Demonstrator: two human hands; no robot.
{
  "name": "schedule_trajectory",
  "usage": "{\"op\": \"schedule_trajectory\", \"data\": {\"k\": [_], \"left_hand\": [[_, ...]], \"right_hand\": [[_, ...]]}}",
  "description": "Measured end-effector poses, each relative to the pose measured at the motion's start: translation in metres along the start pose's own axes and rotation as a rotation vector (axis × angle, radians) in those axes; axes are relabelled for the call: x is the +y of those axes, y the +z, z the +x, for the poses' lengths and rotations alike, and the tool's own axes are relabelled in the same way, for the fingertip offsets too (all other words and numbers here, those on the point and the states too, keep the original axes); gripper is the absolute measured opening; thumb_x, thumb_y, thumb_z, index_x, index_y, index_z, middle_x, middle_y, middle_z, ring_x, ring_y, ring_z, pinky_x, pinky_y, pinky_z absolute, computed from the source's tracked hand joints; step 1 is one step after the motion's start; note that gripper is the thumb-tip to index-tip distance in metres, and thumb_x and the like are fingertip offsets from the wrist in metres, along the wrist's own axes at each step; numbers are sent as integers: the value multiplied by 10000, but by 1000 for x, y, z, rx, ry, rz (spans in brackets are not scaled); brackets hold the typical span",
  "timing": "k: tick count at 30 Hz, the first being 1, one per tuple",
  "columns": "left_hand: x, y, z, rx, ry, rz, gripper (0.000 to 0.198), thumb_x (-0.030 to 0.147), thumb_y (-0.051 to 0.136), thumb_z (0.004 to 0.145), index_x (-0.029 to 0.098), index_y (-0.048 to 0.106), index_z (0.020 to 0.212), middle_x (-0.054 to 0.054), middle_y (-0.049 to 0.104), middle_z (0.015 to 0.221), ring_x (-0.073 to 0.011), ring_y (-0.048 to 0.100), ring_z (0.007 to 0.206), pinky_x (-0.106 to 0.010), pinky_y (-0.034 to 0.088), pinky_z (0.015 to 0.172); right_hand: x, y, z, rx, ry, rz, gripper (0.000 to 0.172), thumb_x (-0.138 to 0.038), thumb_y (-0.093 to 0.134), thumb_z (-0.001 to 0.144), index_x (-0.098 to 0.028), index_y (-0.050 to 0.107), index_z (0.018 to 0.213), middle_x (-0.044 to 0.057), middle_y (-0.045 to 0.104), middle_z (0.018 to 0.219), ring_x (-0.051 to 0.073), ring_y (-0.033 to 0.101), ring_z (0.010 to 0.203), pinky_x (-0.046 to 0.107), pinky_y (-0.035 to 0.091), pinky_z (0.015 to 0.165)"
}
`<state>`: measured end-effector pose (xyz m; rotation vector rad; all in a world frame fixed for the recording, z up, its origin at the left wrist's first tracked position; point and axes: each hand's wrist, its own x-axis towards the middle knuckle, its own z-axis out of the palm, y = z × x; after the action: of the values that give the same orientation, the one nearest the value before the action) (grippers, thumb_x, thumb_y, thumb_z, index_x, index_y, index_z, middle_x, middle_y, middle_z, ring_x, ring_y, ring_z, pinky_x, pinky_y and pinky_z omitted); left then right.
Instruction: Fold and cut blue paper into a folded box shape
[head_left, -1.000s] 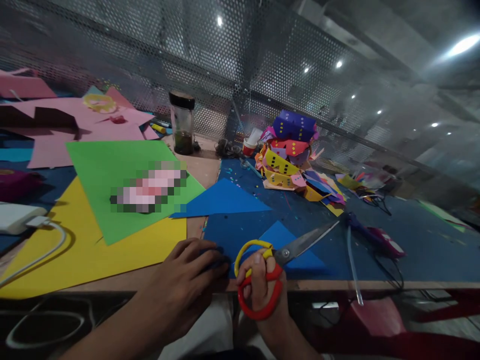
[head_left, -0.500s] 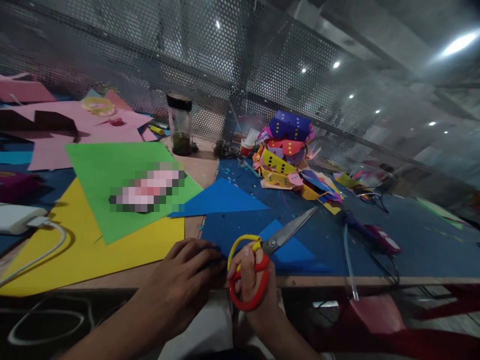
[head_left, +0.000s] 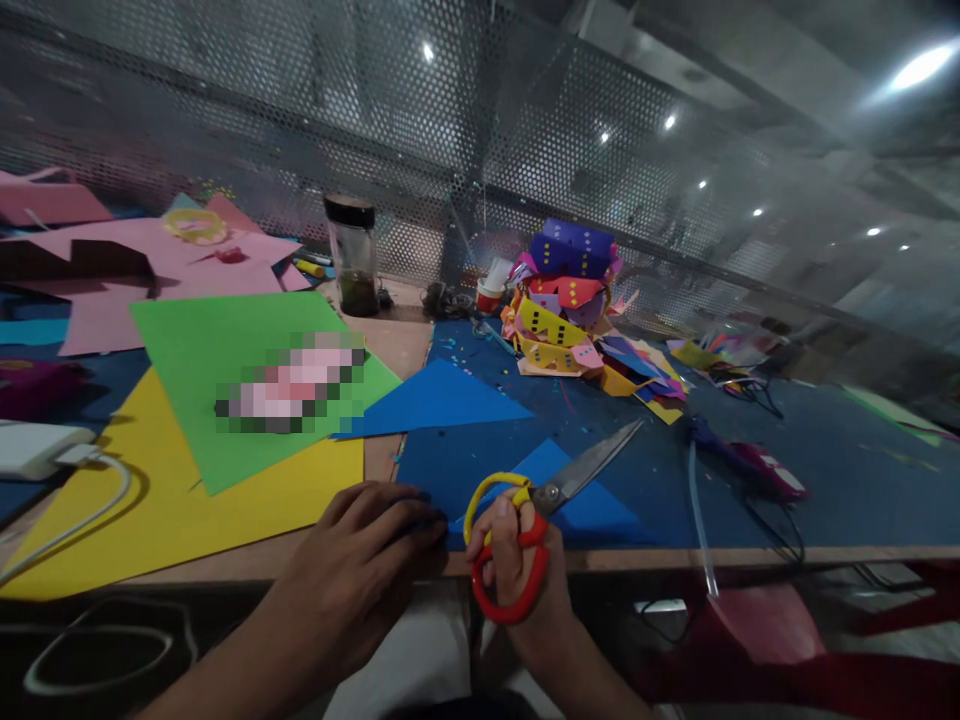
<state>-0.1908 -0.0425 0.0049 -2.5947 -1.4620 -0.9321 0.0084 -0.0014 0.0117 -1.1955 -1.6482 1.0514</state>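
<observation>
My right hand [head_left: 516, 572] grips scissors [head_left: 547, 510] with one yellow and one red handle; the closed blades point up and right over a blue paper piece [head_left: 581, 500] at the table's front edge. My left hand [head_left: 360, 570] lies just left of it, fingers curled and pinching the near corner of the blue paper. A larger blue paper triangle [head_left: 442, 397] lies a little farther back.
A green sheet [head_left: 225, 350] lies over a yellow sheet [head_left: 187, 500] on the left, with pink paper [head_left: 150, 270] behind. A jar [head_left: 352, 255] stands at the back beside a heap of coloured paper shapes [head_left: 570, 310]. A white charger and cable [head_left: 45, 450] sit far left. Perforated metal screen behind.
The scissors' blades have swung a little left and lowered toward the blue paper, then settled. My left hand stays on the paper's corner.
</observation>
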Motion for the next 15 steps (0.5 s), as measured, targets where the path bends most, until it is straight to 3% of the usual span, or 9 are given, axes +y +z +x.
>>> {"op": "schedule_trajectory", "data": {"k": [15], "left_hand": [[-3, 4, -2, 47, 66, 84, 316, 135, 540, 945, 243, 656, 1218, -33, 715, 1191, -265, 545, 1207, -422, 405, 985]], "right_hand": [[7, -45, -4, 131, 38, -69, 545, -510, 391, 1029, -195, 563, 618, 10, 584, 536, 87, 472, 385, 214, 395, 425]]}}
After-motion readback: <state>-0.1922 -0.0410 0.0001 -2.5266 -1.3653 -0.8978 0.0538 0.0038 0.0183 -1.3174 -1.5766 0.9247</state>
